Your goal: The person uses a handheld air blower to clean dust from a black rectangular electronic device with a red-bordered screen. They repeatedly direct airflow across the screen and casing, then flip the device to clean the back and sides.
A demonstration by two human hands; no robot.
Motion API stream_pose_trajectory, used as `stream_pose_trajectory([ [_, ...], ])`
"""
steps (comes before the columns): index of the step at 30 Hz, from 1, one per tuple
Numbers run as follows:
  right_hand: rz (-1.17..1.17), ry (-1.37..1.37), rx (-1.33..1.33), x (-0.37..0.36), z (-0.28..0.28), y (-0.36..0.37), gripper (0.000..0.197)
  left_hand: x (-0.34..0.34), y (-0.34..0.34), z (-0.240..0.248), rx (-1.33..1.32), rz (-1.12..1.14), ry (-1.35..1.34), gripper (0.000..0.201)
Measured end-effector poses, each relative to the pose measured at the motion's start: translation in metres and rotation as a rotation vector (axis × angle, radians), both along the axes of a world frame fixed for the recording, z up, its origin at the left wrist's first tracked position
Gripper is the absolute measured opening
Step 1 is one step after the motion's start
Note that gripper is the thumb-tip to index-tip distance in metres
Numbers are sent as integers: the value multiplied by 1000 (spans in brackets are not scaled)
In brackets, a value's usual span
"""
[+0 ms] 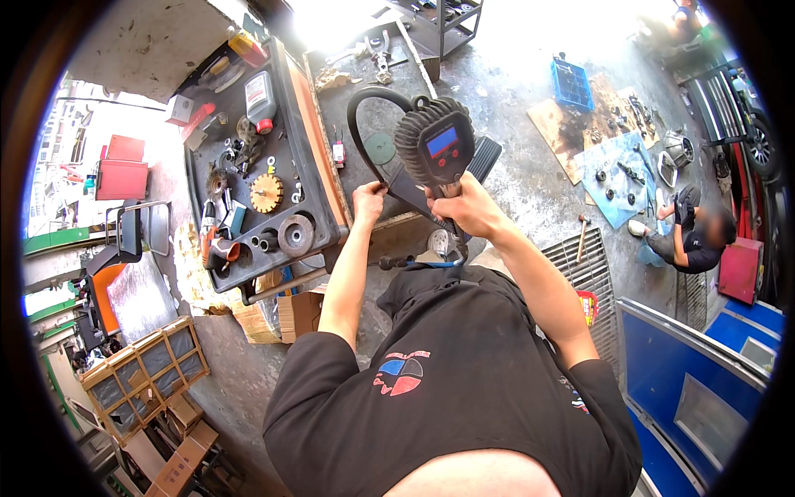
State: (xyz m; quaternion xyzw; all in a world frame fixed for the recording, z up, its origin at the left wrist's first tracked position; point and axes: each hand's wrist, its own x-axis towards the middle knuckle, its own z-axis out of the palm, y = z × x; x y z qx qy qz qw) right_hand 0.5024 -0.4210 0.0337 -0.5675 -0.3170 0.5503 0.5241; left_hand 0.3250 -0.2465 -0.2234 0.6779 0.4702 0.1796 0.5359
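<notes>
In the head view, my right hand (474, 207) is wrapped around the grip of a digital tire inflator (431, 124), fingers curled in and pressed against it just below the gauge. The inflator is upright in front of my torso, its ribbed black rubber boot uppermost and its lit blue screen (441, 142) facing me, with two red buttons beneath. From the top of the gauge a black hose (352, 124) arches over to the left and bends down to my left hand (368, 203), whose thumb and fingers pinch it near its lower end; the exact fitting there is too small for me to tell. Behind the gauge sits a dark ribbed panel (489, 157).

To my left stands a black tool cart (333, 236). On it lie a grey bottle (259, 98) with a red cap, a yellow toothed wheel (267, 193), a thick grey ring (296, 235) and an orange-and-black cordless drill (207, 236). A cardboard box (298, 315) is just below the cart's near edge. To my right a hammer (582, 238) rests over a metal floor grating (598, 273), and farther off a co-worker (702, 257) sits low beside a blue sheet (594, 166) bearing dark parts, near a blue crate (571, 84).
</notes>
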Motion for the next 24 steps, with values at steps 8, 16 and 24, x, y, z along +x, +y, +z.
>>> stream_pose_trajectory([
  [8, 2, -2, 4, 2, 4, 1, 8, 7, 3, 3, 11, -10, -25, 19],
  [16, -25, -2, -4, 6, -1, 1, 8, 20, -1, 24, 41, -34, 23, 20],
  [24, -30, 15, 6, 10, 2, 3, 7, 27, 8, 9, 33, -34, 27, 19],
])
